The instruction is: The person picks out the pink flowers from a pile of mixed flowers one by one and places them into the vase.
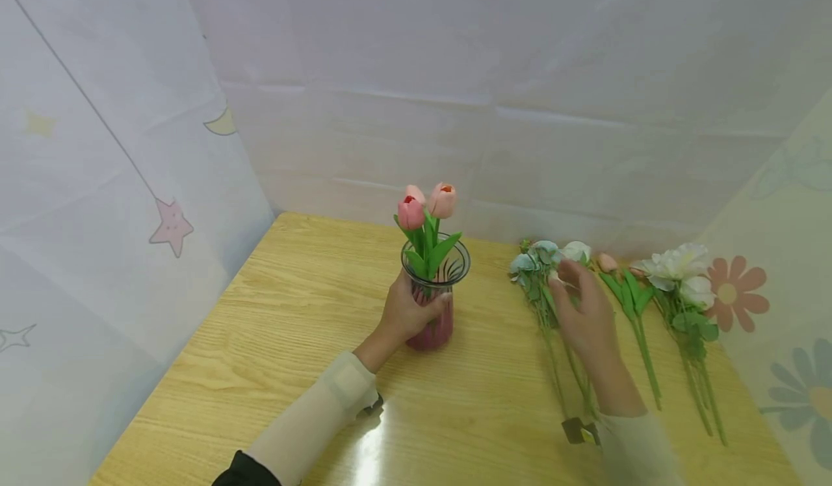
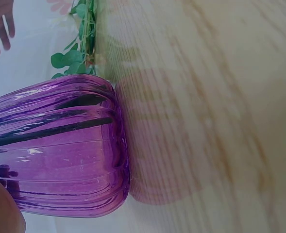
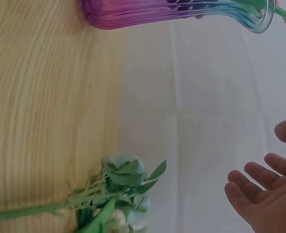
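Three pink tulips (image 1: pixel 425 208) stand upright in a ribbed purple glass vase (image 1: pixel 434 298) near the middle of the table (image 1: pixel 279 341). The left hand (image 1: pixel 406 313) wraps the vase's lower body, fingers curled around the glass in a firm grip. The right hand (image 1: pixel 585 313) hovers with fingers spread and relaxed, holding nothing, above a pale blue-green leafy stem (image 1: pixel 542 284) lying flat on the table. Just beside it lie a pink bud stem (image 1: pixel 627 298) and a white flower stem (image 1: pixel 682 284), side by side.

Risks: the loose stems lie close together, so a reach may catch the neighbouring leaves and drag a second stem along. The vase is narrow-based and top-heavy with flowers; a slackened left grip or a sideways push at the rim could tip it.
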The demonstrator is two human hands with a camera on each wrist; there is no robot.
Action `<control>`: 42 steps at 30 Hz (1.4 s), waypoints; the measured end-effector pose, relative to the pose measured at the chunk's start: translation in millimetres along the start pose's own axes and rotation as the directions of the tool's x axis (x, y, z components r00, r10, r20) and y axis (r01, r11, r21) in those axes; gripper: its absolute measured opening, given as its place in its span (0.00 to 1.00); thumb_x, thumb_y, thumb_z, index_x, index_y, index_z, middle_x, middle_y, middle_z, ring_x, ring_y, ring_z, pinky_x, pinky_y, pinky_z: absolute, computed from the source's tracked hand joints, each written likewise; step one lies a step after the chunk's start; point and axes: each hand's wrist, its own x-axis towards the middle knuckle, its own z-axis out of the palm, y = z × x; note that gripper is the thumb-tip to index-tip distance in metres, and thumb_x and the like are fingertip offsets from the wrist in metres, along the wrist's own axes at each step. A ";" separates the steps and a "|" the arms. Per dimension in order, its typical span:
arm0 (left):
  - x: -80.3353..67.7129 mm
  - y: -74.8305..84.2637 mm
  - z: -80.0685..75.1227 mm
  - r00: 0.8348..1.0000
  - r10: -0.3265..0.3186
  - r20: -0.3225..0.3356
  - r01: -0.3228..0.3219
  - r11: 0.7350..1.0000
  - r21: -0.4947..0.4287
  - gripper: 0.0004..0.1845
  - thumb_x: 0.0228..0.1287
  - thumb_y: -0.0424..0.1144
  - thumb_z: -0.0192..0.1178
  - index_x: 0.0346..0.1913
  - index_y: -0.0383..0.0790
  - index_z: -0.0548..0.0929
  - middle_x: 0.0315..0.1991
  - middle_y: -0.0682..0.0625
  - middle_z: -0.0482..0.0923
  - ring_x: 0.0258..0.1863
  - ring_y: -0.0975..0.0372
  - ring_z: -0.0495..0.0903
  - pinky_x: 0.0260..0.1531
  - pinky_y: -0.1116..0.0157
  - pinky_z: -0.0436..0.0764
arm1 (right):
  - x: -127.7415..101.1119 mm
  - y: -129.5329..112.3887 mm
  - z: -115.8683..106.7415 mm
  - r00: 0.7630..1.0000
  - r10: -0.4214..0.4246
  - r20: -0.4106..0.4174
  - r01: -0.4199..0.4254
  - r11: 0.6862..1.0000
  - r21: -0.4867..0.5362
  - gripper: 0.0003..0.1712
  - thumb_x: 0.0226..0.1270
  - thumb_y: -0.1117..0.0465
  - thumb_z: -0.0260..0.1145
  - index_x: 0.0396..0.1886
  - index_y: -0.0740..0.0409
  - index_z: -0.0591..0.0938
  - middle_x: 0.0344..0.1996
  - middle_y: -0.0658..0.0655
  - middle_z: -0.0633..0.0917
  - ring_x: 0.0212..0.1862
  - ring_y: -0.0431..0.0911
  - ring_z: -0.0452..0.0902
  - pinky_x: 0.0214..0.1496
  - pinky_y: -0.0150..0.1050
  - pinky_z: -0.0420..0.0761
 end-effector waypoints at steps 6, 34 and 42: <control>0.2 -0.7 -0.2 1.000 -0.007 0.011 0.007 1.000 -0.020 0.38 0.58 0.40 0.70 0.70 0.41 0.64 0.62 0.43 0.77 0.62 0.54 0.78 0.65 0.54 0.77 | -4.5 10.1 -7.4 1.000 0.023 0.006 -0.023 0.999 -0.032 0.27 0.79 0.56 0.57 0.71 0.64 0.68 0.64 0.66 0.76 0.62 0.61 0.74 0.63 0.41 0.78; 0.1 1.9 -2.0 1.000 0.000 0.023 0.001 0.999 -0.038 0.39 0.58 0.40 0.70 0.70 0.41 0.64 0.63 0.43 0.77 0.63 0.53 0.77 0.66 0.55 0.76 | -28.4 58.4 -42.8 0.978 0.181 0.101 -0.163 0.973 -0.163 0.35 0.81 0.50 0.49 0.76 0.69 0.59 0.68 0.75 0.69 0.63 0.74 0.68 0.56 0.70 0.74; -0.3 0.9 -1.3 1.000 0.006 0.014 -0.006 1.000 -0.023 0.39 0.60 0.53 0.69 0.69 0.41 0.65 0.61 0.43 0.77 0.62 0.54 0.78 0.65 0.56 0.77 | -35.4 69.5 -51.2 0.971 0.209 0.116 -0.183 0.962 -0.202 0.37 0.82 0.48 0.48 0.77 0.69 0.57 0.68 0.77 0.67 0.64 0.75 0.66 0.56 0.70 0.73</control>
